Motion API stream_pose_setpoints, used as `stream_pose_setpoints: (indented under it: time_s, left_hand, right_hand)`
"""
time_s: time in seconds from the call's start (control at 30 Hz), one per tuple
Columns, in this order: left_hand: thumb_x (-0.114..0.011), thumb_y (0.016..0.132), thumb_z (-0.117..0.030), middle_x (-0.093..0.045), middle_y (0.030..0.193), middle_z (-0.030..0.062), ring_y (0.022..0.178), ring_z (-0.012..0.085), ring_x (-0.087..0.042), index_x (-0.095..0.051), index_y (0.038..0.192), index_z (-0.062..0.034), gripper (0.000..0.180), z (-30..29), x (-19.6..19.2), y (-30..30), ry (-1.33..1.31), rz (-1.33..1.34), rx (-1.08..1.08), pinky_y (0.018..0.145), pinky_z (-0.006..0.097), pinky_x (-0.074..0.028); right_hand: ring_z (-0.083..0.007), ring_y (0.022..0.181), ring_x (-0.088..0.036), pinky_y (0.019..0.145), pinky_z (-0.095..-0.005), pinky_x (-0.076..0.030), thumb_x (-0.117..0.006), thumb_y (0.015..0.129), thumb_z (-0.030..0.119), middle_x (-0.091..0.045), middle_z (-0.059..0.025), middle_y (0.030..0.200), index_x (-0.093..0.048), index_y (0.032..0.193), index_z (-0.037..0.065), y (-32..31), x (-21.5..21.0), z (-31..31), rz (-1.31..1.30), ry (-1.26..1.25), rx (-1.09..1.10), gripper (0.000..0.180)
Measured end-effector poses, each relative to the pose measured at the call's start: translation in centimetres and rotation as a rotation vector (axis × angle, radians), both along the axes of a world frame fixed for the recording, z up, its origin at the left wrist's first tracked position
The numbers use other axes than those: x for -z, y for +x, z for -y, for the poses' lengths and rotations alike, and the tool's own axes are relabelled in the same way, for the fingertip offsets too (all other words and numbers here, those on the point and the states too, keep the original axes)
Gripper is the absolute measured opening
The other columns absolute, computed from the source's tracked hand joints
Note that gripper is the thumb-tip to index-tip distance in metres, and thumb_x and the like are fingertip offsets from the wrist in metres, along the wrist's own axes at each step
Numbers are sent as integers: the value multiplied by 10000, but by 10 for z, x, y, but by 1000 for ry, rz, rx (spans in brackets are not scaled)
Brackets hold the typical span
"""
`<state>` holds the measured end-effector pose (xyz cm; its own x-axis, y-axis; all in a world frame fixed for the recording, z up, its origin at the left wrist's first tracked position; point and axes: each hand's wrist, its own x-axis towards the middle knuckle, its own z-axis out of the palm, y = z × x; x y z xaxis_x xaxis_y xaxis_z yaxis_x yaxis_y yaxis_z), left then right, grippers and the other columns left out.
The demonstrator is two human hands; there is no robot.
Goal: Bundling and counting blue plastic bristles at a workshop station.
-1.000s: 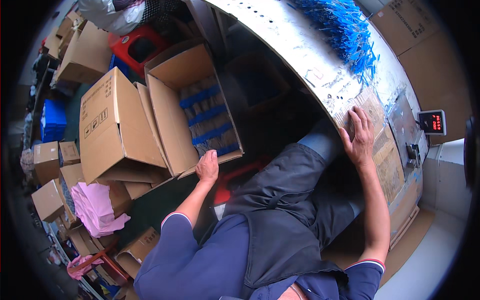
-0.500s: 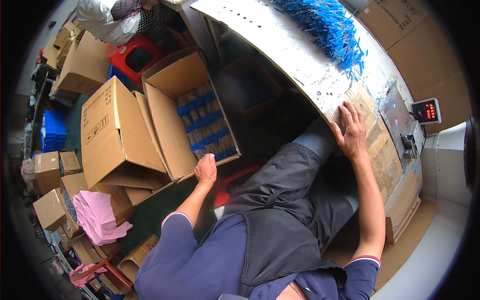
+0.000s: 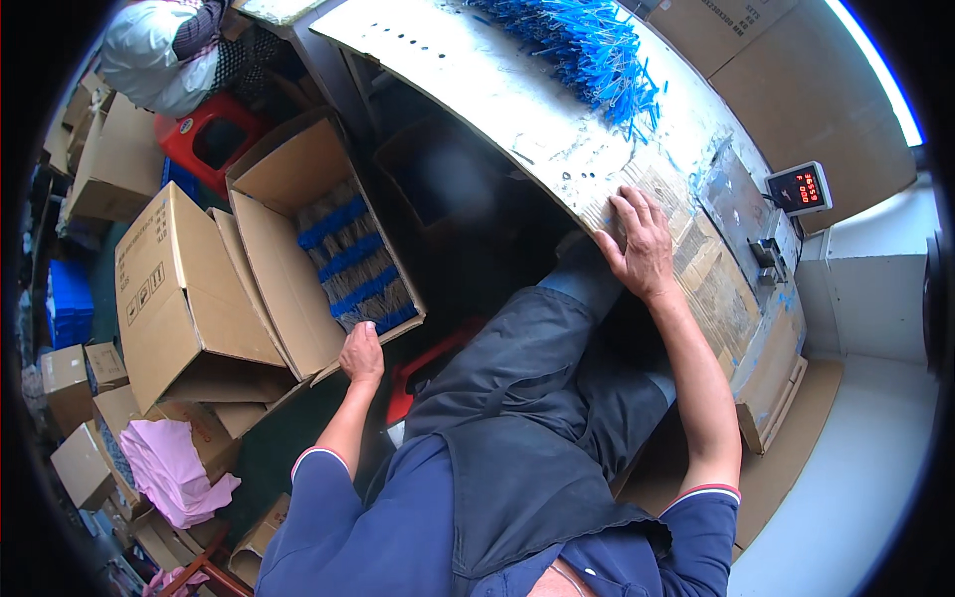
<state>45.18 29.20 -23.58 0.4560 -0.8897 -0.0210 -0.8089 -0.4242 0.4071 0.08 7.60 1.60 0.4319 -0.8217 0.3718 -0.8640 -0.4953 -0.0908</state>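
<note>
My left hand (image 3: 362, 353) is closed on the near edge of an open cardboard box (image 3: 288, 284), its thumb uppermost. Inside that box lie bundles of thin grey-brown strands with blue ends (image 3: 355, 254), stacked in alternating rows. My right hand (image 3: 642, 249) lies flat on the cardboard-covered edge of the white workbench (image 3: 448, 75), fingers slightly spread and nothing held. Further along the bench is a big heap of thin blue pieces with wire-like ends (image 3: 597, 55).
A metal plate with a small fixture (image 3: 766, 261) and a red digital display (image 3: 799, 189) sit at the bench's right. Left of the box are another carton (image 3: 189, 298), a red stool (image 3: 204, 144) and a pink cloth (image 3: 174, 473). Another person (image 3: 164, 55) is at the upper left.
The whole view has shifted, so everything appears further left. Both hands keep their places, the left at the box edge and the right on the bench.
</note>
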Motion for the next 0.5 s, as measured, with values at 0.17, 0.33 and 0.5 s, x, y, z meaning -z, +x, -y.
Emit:
stream_pose_setpoints:
  time_s: [0.17,0.33,0.5]
  left_hand:
    - [-468,1071,-348,-726,892,55,886,302,-698,-694,1035,-155,299,1,-4,2,10,4,-14,782,458,-526]
    - [-482,1066,-347,-727,920,86,888,324,-695,-695,1030,-151,292,2,-8,-3,-21,26,-12,777,471,-525]
    - [-488,1064,-345,-724,923,98,881,336,-692,-696,1025,-152,286,2,-6,-2,-55,36,-4,755,483,-525]
  right_hand:
    - [-393,1335,-493,1127,-498,-390,-754,859,337,-557,-188,1413,-608,1311,25,4,1,0,-3,0,-3,567]
    - [-394,1335,-494,1129,-494,-391,-760,855,321,-558,-188,1413,-609,1313,24,4,-2,0,-12,2,-6,566]
    - [-396,1328,-496,1128,-492,-393,-761,852,302,-557,-187,1411,-608,1310,23,5,-1,0,-1,10,-10,558]
